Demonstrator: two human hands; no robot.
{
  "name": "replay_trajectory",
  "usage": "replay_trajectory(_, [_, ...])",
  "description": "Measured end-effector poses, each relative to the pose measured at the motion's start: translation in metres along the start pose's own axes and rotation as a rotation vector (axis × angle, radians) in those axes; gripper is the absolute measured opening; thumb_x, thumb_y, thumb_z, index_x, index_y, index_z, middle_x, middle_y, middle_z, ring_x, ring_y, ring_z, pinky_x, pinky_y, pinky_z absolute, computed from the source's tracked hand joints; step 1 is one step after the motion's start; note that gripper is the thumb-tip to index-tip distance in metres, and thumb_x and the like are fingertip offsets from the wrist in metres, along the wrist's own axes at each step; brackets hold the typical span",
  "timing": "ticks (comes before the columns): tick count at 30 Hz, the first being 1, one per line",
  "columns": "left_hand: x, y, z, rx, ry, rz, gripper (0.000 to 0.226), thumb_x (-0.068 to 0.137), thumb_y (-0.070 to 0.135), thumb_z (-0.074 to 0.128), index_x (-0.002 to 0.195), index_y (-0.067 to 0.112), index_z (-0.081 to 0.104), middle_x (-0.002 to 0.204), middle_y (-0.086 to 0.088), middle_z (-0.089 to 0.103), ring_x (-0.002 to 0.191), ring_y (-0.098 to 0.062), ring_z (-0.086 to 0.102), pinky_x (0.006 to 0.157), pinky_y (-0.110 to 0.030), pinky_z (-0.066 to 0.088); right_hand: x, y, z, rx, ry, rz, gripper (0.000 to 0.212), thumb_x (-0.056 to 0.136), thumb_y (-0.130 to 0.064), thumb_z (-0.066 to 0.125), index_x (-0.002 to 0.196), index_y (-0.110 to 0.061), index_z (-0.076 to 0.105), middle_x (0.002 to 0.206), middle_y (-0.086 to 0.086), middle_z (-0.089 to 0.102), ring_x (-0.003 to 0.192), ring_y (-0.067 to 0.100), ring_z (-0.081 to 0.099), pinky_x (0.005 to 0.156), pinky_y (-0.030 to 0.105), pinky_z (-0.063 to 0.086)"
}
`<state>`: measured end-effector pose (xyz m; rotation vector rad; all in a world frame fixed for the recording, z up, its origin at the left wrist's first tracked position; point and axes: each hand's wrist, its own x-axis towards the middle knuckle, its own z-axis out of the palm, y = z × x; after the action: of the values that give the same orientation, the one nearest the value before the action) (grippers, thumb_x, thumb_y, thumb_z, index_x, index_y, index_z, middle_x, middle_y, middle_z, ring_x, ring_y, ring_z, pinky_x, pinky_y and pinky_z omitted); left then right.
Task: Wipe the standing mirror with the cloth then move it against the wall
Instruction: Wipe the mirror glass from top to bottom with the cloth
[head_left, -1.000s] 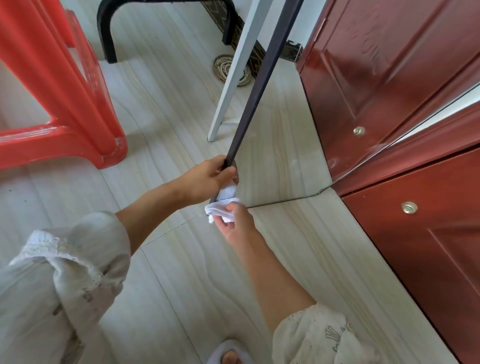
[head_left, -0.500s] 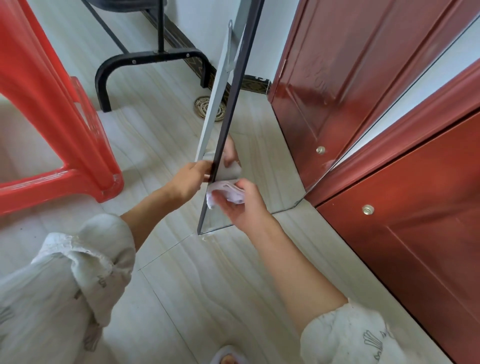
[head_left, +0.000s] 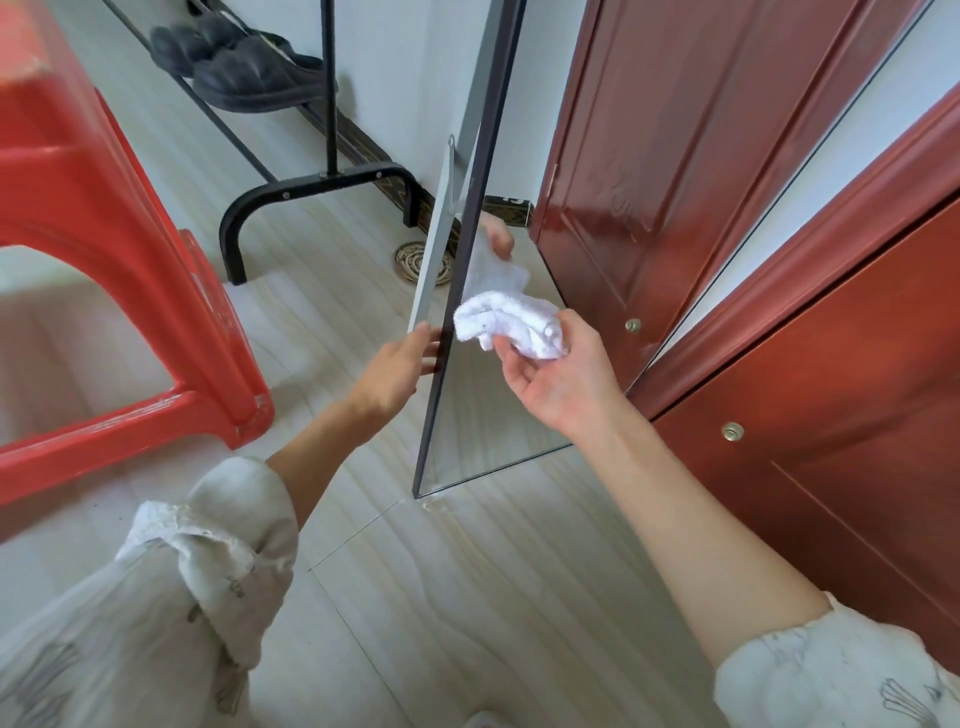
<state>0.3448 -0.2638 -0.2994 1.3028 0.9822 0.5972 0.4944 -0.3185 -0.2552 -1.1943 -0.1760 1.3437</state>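
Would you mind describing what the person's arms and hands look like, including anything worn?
Both forearms are bare, with loose off-white sleeves pushed up near the elbows. The left sleeve is crumpled, with faint grey printed motifs; the right sleeve shows similar grey prints. No rings, watch or gloves are visible.

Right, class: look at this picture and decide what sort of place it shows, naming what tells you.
Probably a home entryway or hallway: a black shoe rack holding dark slippers, a red panelled door, and a standing mirror on the pale tiled floor.
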Motion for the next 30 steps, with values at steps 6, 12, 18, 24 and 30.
replay_trajectory(6, [0.007, -0.033, 0.004, 0.277, 0.080, -0.148, 0.018, 0.097, 0.025, 0.035, 0.103, 0.022, 0.052, 0.113, -0.008, 0.061, 0.099, -0.028, 0.061, 0.086, -0.036, 0.048, 0.008, 0.024, -0.056, -0.304, 0.119, 0.065, 0.051, 0.077, -0.008, 0.038, 0.125, 0.004, 0.050, 0.089, 0.012, 0.059, 0.076, 0.020, 0.059, 0.048, 0.020, 0.044])
replay_trajectory(12, [-0.003, -0.042, 0.008, 0.104, -0.179, -0.418, 0.038, 0.097, 0.043, 0.039, 0.112, 0.012, 0.054, 0.109, -0.005, 0.060, 0.090, -0.021, 0.063, 0.077, -0.033, 0.053, 0.015, 0.041, -0.071, -0.270, -0.006, 0.120, 0.060, 0.077, 0.004, 0.039, 0.136, -0.012, 0.043, 0.118, 0.014, 0.057, 0.099, 0.027, 0.059, 0.066, 0.029, 0.053])
replay_trajectory(18, [-0.006, -0.049, 0.012, -0.027, -0.448, -0.359, 0.053, 0.081, 0.052, 0.064, 0.124, 0.024, 0.054, 0.121, 0.003, 0.063, 0.112, -0.016, 0.059, 0.089, -0.036, 0.052, 0.014, 0.052, -0.069, -0.349, -0.187, 0.191, 0.055, 0.083, 0.008, 0.040, 0.131, -0.017, 0.047, 0.123, 0.015, 0.059, 0.101, 0.026, 0.063, 0.069, 0.031, 0.056])
replay_trajectory(24, [-0.006, -0.059, 0.016, 0.021, -0.327, -0.260, 0.039, 0.081, 0.024, 0.071, 0.117, 0.017, 0.059, 0.118, -0.006, 0.065, 0.110, -0.020, 0.061, 0.098, -0.043, 0.049, 0.008, 0.057, -0.082, -0.521, -0.188, 0.251, 0.033, 0.086, 0.005, 0.050, 0.108, -0.020, 0.053, 0.108, 0.005, 0.059, 0.094, 0.024, 0.062, 0.079, 0.038, 0.055])
replay_trajectory(30, [-0.017, -0.063, 0.028, 0.552, -0.168, -0.119, 0.031, 0.086, 0.042, 0.062, 0.089, 0.011, 0.063, 0.077, 0.001, 0.060, 0.079, -0.016, 0.057, 0.063, -0.020, 0.045, 0.009, 0.056, -0.100, -0.952, -0.131, 0.203, 0.020, 0.079, -0.023, 0.069, 0.092, -0.015, 0.057, 0.093, 0.003, 0.059, 0.085, 0.016, 0.057, 0.074, 0.028, 0.048])
